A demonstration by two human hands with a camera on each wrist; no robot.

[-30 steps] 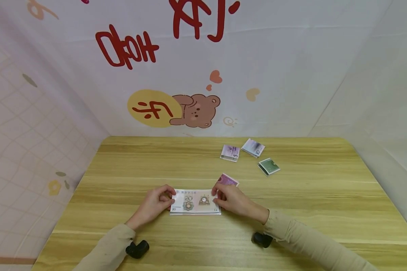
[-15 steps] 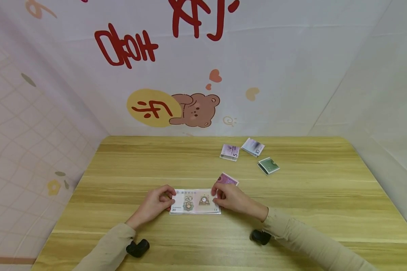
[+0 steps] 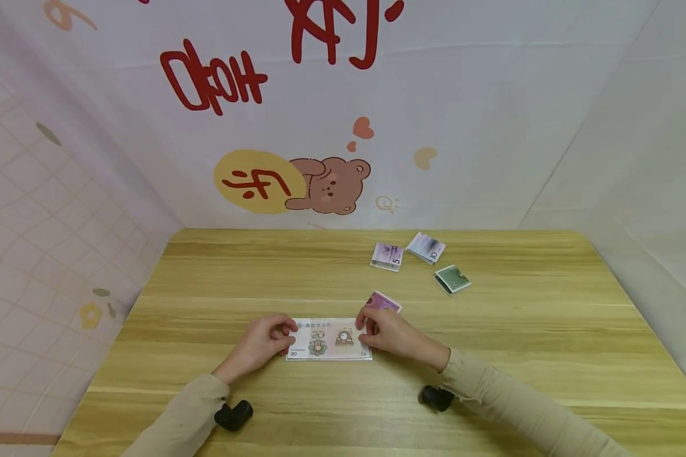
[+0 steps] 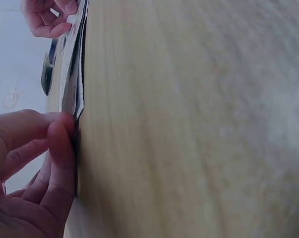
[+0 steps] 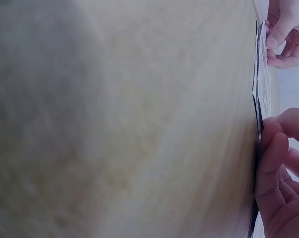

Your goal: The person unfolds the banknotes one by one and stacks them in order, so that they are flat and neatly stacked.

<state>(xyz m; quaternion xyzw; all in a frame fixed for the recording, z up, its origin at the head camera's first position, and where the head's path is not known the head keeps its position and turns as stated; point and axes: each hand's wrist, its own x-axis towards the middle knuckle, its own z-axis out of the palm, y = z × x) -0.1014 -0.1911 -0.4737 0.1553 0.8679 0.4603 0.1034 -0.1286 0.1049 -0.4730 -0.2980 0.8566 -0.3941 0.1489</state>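
A pale banknote (image 3: 328, 339) marked 20 lies flat near the middle of the table, on top of at least one other note whose edge shows beneath it. At its left end, my left hand (image 3: 258, 343) pinches it between thumb and fingers. My right hand (image 3: 397, 337) pinches the opposite end. Seen edge-on in the left wrist view, the layered notes (image 4: 74, 74) are slightly spread apart at the near end. A folded pink note (image 3: 384, 301) lies just behind my right hand, which partly covers it.
Farther back on the wooden table (image 3: 234, 273) lie a folded purple 5 note (image 3: 387, 256), a folded bluish 10 note (image 3: 426, 247) and a folded green note (image 3: 453, 278). A printed white cloth (image 3: 469, 114) hangs behind the table.
Both hands stay at the ends of the note. The strip of the lower note along the near edge has become narrower.
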